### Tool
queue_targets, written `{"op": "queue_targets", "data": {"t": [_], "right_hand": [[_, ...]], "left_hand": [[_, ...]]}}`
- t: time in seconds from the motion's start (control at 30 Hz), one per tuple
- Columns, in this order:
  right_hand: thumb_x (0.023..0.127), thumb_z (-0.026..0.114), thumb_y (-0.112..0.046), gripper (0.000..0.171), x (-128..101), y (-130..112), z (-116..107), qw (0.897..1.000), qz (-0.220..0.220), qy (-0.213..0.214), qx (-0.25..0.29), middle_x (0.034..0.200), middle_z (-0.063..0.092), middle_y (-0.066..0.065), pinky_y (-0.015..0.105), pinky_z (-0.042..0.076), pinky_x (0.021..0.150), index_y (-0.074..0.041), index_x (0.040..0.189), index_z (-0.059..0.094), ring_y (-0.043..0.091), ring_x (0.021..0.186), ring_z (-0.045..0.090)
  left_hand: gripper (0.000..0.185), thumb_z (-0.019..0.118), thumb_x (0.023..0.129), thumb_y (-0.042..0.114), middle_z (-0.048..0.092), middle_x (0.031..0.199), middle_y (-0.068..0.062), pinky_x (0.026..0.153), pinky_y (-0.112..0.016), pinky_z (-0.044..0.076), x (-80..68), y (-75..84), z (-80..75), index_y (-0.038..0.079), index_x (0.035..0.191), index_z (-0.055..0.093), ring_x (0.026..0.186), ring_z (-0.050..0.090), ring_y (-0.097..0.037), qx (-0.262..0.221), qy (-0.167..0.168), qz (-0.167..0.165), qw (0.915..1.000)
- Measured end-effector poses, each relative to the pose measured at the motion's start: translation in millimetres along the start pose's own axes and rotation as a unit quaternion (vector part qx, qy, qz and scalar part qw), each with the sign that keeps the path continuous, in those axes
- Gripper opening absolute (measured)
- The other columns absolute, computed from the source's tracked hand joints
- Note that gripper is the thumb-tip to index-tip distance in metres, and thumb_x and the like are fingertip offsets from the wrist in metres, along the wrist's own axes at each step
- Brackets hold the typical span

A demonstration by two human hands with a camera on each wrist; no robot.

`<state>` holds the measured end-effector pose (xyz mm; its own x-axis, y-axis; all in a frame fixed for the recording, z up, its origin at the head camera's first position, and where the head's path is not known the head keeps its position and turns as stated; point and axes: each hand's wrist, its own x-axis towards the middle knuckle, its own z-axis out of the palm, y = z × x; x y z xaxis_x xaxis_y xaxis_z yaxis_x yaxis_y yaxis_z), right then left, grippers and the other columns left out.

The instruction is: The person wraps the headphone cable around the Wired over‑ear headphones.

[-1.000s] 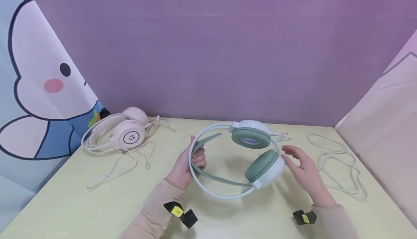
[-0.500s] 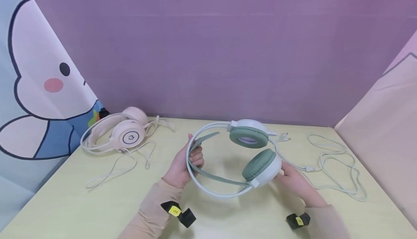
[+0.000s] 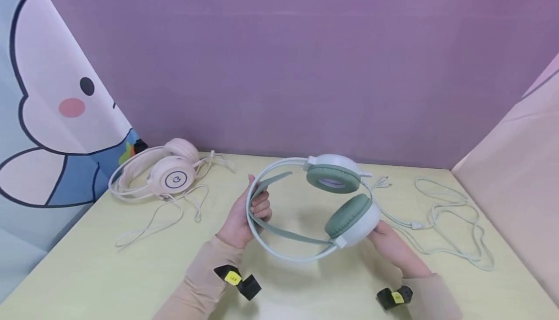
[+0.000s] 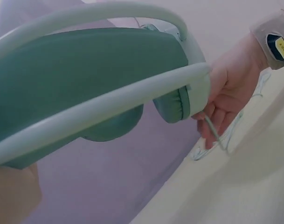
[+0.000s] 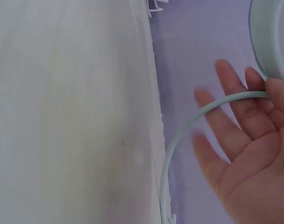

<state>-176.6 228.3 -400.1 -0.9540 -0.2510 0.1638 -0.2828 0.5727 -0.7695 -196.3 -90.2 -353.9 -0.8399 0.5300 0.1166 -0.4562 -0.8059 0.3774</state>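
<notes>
Left hand (image 3: 244, 216) grips the headband of the green-and-white headset (image 3: 323, 208), fingers curled round it, holding it above the table (image 3: 87, 276). Right hand (image 3: 390, 247) cups the lower earcup, fingers fairly straight and spread, cable (image 5: 188, 126) across them. Pink headphones (image 3: 161, 174) lie far left.

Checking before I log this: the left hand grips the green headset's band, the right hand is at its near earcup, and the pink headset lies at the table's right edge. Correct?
One detail is off. In the head view the pink headset lies at the table's left edge, not the right. The left hand grips the green headset's band and the right hand is at its near earcup, as you said.
</notes>
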Motion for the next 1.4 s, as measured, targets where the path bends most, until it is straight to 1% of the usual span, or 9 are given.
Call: {"op": "queue_targets", "data": {"t": [0.13,0.27,0.57,0.73,0.87,0.97,1.17,1.33,1.4], "right_hand": [[0.102,0.040,-0.018,0.031,1.9,0.9,-7.2,0.998,0.016,-0.043,0.031,0.100,0.067,0.013,0.037,0.050,0.091,0.003,0.112,0.060,0.018,0.102,0.062],[0.101,0.044,-0.017,0.026,1.4,3.4,-20.3,0.999,0.007,-0.038,0.003,0.067,0.058,-0.001,0.021,0.048,0.068,0.002,0.100,0.062,0.005,0.069,0.057],[0.090,0.060,-0.006,0.009,-9.1,-9.7,-49.2,0.983,-0.032,0.149,-0.106,0.058,0.050,-0.008,0.023,0.037,0.041,-0.002,0.096,0.064,0.005,0.045,0.043],[0.095,0.056,-0.021,0.017,-8.4,-21.8,-48.1,0.979,0.007,0.175,-0.101,0.054,0.043,-0.009,0.025,0.034,0.044,-0.006,0.095,0.064,0.008,0.045,0.041],[0.090,0.062,-0.009,0.006,-7.9,-30.9,-42.1,0.968,-0.074,0.205,-0.121,0.055,0.039,-0.012,0.020,0.031,0.044,-0.006,0.089,0.067,0.001,0.047,0.033],[0.080,0.063,0.003,0.012,-6.0,-38.8,-40.4,0.940,-0.200,0.209,-0.180,0.057,0.042,-0.014,0.014,0.029,0.044,-0.006,0.086,0.069,-0.005,0.049,0.031],[0.088,0.038,-0.012,0.032,13.7,-68.3,-42.9,0.848,-0.402,0.131,-0.320,0.060,0.050,-0.012,0.014,0.032,0.043,-0.008,0.081,0.069,-0.005,0.052,0.034],[0.073,0.063,-0.007,0.011,34.6,-108.4,-48.3,0.788,-0.475,0.063,-0.386,0.055,0.038,-0.010,0.018,0.022,0.039,-0.013,0.069,0.055,0.001,0.045,0.027],[0.058,0.077,-0.011,0.032,39.9,-122.9,-49.9,0.784,-0.468,0.048,-0.404,0.055,0.035,-0.011,0.018,0.018,0.039,-0.016,0.066,0.047,0.002,0.045,0.025]], "left_hand": [[0.051,0.037,0.095,0.047,0.048,0.051,0.005,0.042,-0.013,0.037,-1.1,5.9,0.3,0.010,0.076,0.065,0.041,0.046,-0.004,0.012,-0.001,0.018,0.9998],[0.048,0.038,0.093,0.049,0.046,0.050,0.007,0.043,-0.012,0.035,-2.1,10.9,0.8,0.013,0.073,0.063,0.040,0.044,-0.003,0.049,0.019,0.040,0.9978],[0.053,0.030,0.096,0.049,0.045,0.052,0.007,0.043,-0.013,0.037,-2.4,14.1,-1.2,0.013,0.073,0.061,0.041,0.044,-0.003,0.054,0.019,0.061,0.9965],[0.055,0.028,0.097,0.048,0.045,0.052,0.006,0.042,-0.013,0.037,-2.9,14.0,-2.3,0.011,0.076,0.061,0.041,0.045,-0.004,0.038,0.006,0.072,0.9967],[0.053,0.028,0.097,0.048,0.044,0.051,0.007,0.042,-0.012,0.035,-2.5,11.3,-1.2,0.013,0.074,0.061,0.040,0.044,-0.003,0.071,0.023,0.081,0.9939],[0.052,0.029,0.097,0.048,0.043,0.051,0.009,0.043,-0.011,0.033,-1.2,8.4,0.4,0.016,0.072,0.060,0.040,0.042,-0.002,0.114,0.042,0.084,0.9890],[0.048,0.032,0.096,0.050,0.043,0.049,0.013,0.042,-0.012,0.028,0.2,4.2,1.0,0.020,0.070,0.059,0.040,0.040,0.001,0.200,0.051,0.088,0.9745],[0.047,0.031,0.099,0.047,0.046,0.050,0.014,0.042,-0.012,0.029,-0.9,2.1,-1.0,0.021,0.073,0.061,0.041,0.042,0.003,0.239,0.019,0.082,0.9675],[0.047,0.031,0.099,0.046,0.047,0.050,0.014,0.042,-0.012,0.030,-1.0,0.9,-1.3,0.021,0.074,0.062,0.042,0.043,0.003,0.249,0.002,0.075,0.9656]]}}
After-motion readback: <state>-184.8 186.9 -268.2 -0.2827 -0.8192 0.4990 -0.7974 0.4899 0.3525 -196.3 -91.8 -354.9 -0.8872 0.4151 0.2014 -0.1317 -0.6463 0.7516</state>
